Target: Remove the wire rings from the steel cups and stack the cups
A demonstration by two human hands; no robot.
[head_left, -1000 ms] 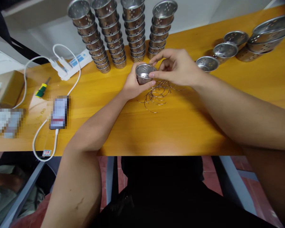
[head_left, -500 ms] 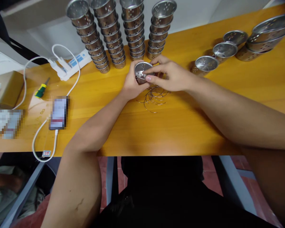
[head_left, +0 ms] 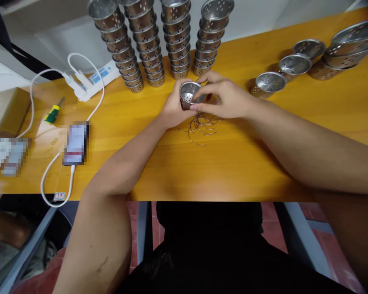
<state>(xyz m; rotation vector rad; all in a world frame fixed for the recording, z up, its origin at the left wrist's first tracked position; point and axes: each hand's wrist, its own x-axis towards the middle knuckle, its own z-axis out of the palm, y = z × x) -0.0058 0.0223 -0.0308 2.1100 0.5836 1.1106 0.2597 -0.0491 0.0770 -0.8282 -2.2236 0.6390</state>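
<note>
Bright even light, soft shadows, edges bowed by wide lens, sharp focus.

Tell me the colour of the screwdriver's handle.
Green and yellow: the screwdriver lies at the table's left; head view, the only one.

Four tall stacks of perforated steel cups (head_left: 159,41) stand along the far edge of the yellow wooden tabletop (head_left: 233,163). A white power strip (head_left: 90,81) lies near the far left corner, its white cable (head_left: 53,171) running to a phone (head_left: 76,143) by the left edge, beside a green-and-yellow screwdriver (head_left: 53,113). Wide perforated steel bowls (head_left: 346,49) sit stacked at the far right corner.
</note>
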